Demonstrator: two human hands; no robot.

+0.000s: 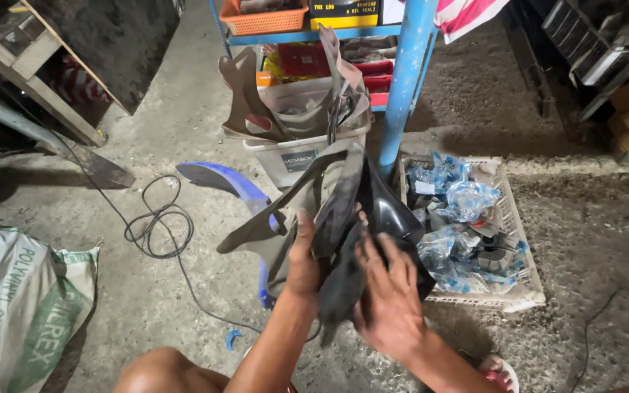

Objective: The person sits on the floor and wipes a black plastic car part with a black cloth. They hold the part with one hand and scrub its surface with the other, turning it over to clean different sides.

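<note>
Here, a bundle of dark plastic panels (347, 240), black and dusty grey and curved like bodywork covers, stands upright at the middle of the view, just above the concrete floor (169, 131). The left hand (303, 258) grips the bundle from its left side: the thumb points up along the edge of a grey panel and the fingers wrap behind it, out of sight, so how tightly they curl cannot be told. The right hand (387, 287) lies flat against the front of a matte black piece low in the bundle, its fingers (373, 251) spread apart and pressing on the surface rather than pinching it. A glossy black curved panel (391, 211) rises just behind the right hand's fingertips.

Just left of the bundle a blue curved fender piece (231, 182) lies on the floor, partly hidden behind the grey panels. Behind the bundle stands a clear plastic bin (293, 156) stuffed with more grey and brown panels. A blue metal post (405, 80) of a shelf rack rises just beside the bin, with an orange basket (263, 18) on the shelf above. To the right a white slatted crate (511, 240) holds parts wrapped in clear plastic bags. A black cable (156, 229) coils on the floor to the left, and a printed woven sack (16, 306) fills the lower left corner
</note>
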